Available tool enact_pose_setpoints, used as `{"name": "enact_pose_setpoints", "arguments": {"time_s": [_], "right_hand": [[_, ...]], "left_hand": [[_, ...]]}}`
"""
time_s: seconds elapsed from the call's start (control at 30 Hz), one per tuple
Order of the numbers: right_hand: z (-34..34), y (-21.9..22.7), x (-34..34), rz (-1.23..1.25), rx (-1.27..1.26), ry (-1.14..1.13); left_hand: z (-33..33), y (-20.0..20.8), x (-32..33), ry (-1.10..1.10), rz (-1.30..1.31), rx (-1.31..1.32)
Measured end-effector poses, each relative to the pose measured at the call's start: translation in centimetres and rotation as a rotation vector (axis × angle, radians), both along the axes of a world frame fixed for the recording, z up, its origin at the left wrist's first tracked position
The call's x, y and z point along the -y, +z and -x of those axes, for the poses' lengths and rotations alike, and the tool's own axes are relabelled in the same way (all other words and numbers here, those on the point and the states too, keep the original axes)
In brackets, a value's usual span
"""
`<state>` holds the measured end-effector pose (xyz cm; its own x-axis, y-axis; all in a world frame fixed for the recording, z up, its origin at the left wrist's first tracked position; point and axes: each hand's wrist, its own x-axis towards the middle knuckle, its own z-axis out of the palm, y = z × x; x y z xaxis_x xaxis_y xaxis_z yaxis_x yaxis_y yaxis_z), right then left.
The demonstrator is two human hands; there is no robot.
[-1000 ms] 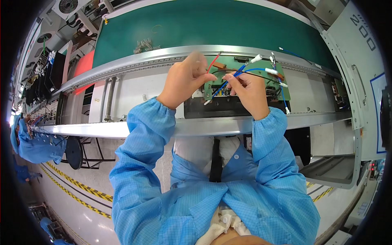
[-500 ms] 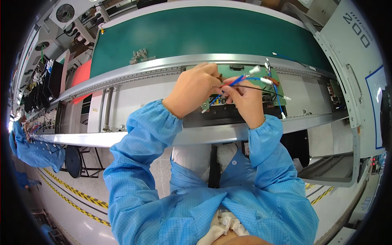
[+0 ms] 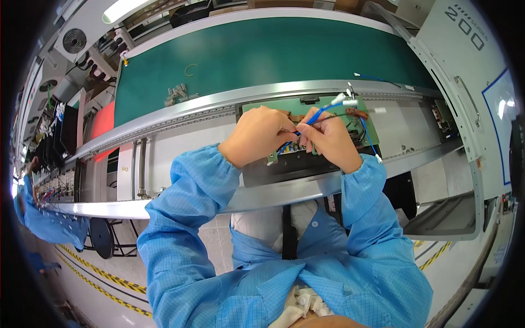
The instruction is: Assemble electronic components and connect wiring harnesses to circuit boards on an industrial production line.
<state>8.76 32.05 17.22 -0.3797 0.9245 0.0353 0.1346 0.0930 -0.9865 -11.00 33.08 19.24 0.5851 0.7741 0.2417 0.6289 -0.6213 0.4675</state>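
A bundle of blue wires point(image 3: 315, 116) with white end connectors point(image 3: 338, 99) rises between my hands over a green circuit board point(image 3: 372, 127). My right hand point(image 3: 332, 138) is closed, pinching the bundle between thumb and fingers. From the other side my left hand point(image 3: 259, 134) is closed too, its thumb and fingertips meeting at the bundle's lower part. The exact grip there is partly hidden by the fingers. The board lies in a black carrier point(image 3: 284, 168) on the rail line. More blue wires hang over the board's right side, near a brown part point(image 3: 358, 113).
Beyond the rail point(image 3: 219, 102) stretches a green belt point(image 3: 262, 52), bearing small metal parts point(image 3: 178, 94), a thin yellow loop point(image 3: 191, 69) and a loose blue wire point(image 3: 372, 77). A white machine cabinet point(image 3: 454, 65) stands right. At far left a person in blue point(image 3: 52, 224) works.
My hands have drawn closer together around the wires, and the connector ends have swung. The thin yellow loop now shows on the belt. The whole view has shifted slightly.
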Motion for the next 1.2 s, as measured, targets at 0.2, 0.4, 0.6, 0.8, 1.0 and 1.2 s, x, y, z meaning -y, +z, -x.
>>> {"name": "enact_pose_setpoints", "arguments": {"time_s": [0.2, 0.4, 0.6, 0.8, 1.0, 1.2], "right_hand": [[-0.1, 0.5, -0.4, 0.017, -0.338, -0.235], [1.1, 2.2, -1.3, -0.197, 0.086, -0.192], [1.6, 1.6, -2.5, -0.228, 0.196, -0.170], [1.6, -0.1, -2.6, -0.376, 0.272, -0.269], [1.5, -0.7, -2.7, -0.369, 0.371, -0.282], [1.9, -0.9, -2.7, -0.406, 0.416, -0.309]], "left_hand": [[0.1, 0.2, 1.0, 0.001, -0.029, -0.037], [0.0, -0.1, 1.5, 0.029, -0.072, -0.061], [-0.7, -0.5, 2.5, 0.065, -0.175, -0.166], [-1.2, -0.4, 3.2, 0.067, -0.241, -0.265], [-1.1, -0.4, 4.1, 0.100, -0.308, -0.268], [0.1, 0.2, 3.9, -0.010, -0.610, -0.285]]}}
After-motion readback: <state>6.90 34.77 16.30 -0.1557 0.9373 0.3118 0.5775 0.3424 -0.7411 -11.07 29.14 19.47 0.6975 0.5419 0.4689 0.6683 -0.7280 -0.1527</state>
